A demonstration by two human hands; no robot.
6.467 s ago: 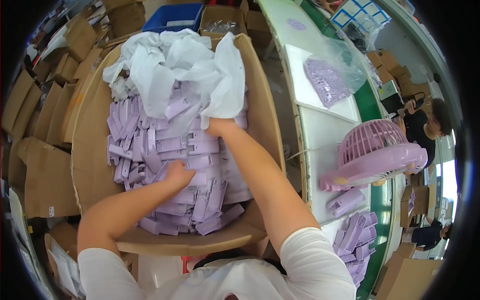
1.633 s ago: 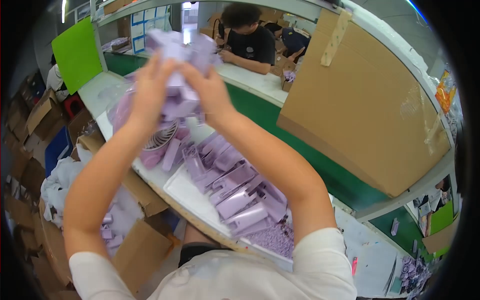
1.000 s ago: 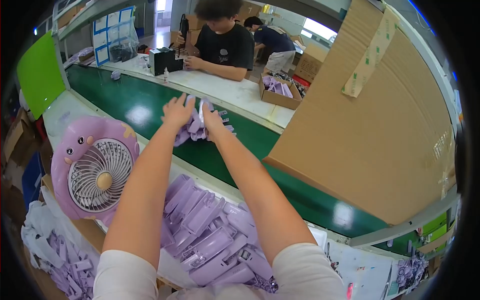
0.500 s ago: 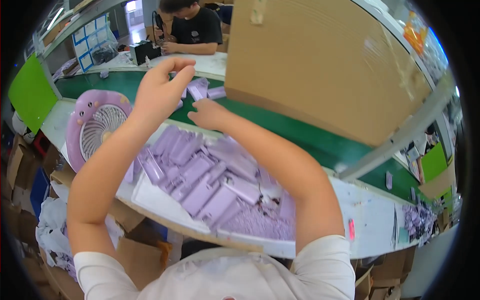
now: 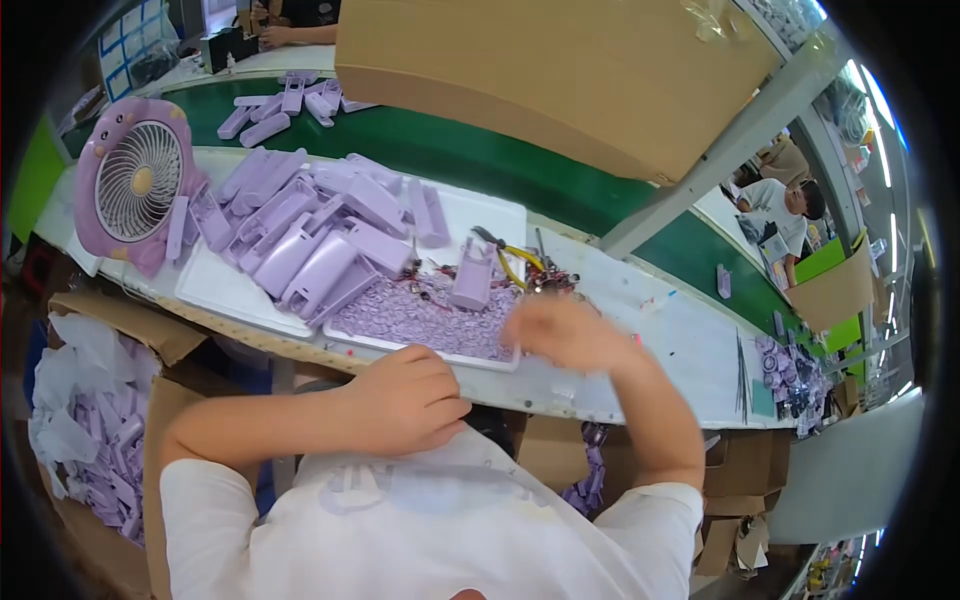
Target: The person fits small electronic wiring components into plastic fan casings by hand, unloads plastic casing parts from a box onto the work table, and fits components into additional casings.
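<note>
Head view, clock face centred on the frame: left hand (image 5: 410, 400) at 7 o'clock, fingers loosely curled before the shirt (image 5: 400, 520), seemingly resting; palm hidden, so I cannot tell whether it grips anything. Right hand (image 5: 565, 330), blurred at 4, is at the tray's right end; its grip is likewise unreadable. The tray (image 5: 430, 354) has a raised rim, likely confining its lilac bits (image 5: 400, 315). One lilac housing (image 5: 473, 278) sits on these near centre, beside yellow-handled pliers (image 5: 511, 272). Heaped housings (image 5: 300, 245) lie at 10, presumably for easy reach; beyond, toward 11, loose housings (image 5: 265, 130) lie on the green belt (image 5: 460, 150).

Left hand (image 5: 412, 402) and right hand (image 5: 562, 335) now back from the green belt (image 5: 500, 160)
</note>
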